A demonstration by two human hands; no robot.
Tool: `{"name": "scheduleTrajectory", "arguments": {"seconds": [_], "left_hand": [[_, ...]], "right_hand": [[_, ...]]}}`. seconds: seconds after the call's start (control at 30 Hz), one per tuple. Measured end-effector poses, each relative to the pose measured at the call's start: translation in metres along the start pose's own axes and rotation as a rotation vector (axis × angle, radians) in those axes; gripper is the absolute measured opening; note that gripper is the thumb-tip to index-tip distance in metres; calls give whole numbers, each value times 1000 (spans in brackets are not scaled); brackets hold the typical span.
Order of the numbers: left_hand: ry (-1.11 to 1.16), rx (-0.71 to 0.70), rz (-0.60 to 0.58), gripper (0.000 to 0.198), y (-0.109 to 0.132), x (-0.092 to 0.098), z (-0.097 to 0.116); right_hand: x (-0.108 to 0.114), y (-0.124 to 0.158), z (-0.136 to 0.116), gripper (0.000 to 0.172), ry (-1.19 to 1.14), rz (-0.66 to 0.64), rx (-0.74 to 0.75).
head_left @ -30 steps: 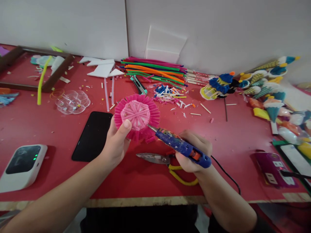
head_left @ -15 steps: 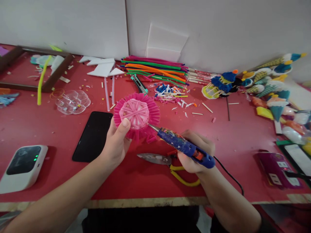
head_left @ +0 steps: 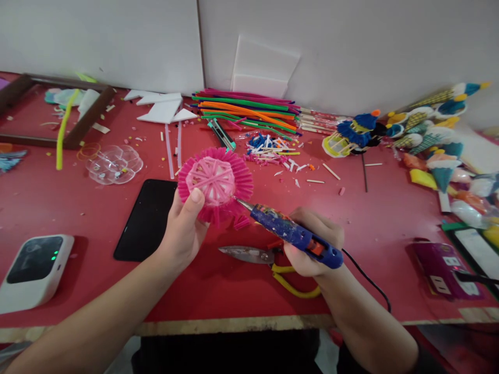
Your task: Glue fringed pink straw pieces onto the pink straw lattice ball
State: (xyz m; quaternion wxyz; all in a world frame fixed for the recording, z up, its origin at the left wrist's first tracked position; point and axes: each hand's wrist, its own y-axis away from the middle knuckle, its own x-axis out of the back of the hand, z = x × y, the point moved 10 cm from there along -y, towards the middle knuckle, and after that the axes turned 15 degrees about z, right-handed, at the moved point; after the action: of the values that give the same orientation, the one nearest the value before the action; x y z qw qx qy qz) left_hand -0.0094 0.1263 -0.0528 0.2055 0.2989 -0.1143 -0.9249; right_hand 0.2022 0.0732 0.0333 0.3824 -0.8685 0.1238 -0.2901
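My left hand [head_left: 182, 228] grips a round pink craft piece [head_left: 215, 179], a pale pink woven centre ringed by darker pink straw bits, with the thumb pressed on its lower edge. My right hand [head_left: 312, 244] is wrapped round a blue glue gun [head_left: 292, 235]. The gun's metal tip touches the lower right edge of the pink piece. A black cord [head_left: 368, 283] runs from the gun toward the table's front edge.
On the red table [head_left: 58, 208] lie scissors with yellow handles [head_left: 265, 259], a black phone [head_left: 147, 218], a white device [head_left: 33, 267], a clear plastic tray [head_left: 113, 165], coloured straws [head_left: 249, 111], straw cuttings [head_left: 273, 150], finished craft figures [head_left: 421, 135] and a purple power strip [head_left: 440, 270].
The pink piece and my left hand have shifted slightly left, turning a little. The glue gun's tip has stayed at the piece's lower right edge.
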Motion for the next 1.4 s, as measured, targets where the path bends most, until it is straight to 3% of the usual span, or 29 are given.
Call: {"name": "scheduleTrajectory", "arguments": {"seconds": [0.47, 0.83, 1.4], "left_hand": [[-8, 26, 72, 62, 1, 1, 4], [10, 3, 35, 47, -1, -1, 4], [-2, 42, 47, 52, -3, 1, 1]], "right_hand": [[0, -2, -2, 11, 22, 3, 15], [0, -3, -2, 11, 2, 16, 13], [1, -3, 0, 14, 29, 13, 0]]}}
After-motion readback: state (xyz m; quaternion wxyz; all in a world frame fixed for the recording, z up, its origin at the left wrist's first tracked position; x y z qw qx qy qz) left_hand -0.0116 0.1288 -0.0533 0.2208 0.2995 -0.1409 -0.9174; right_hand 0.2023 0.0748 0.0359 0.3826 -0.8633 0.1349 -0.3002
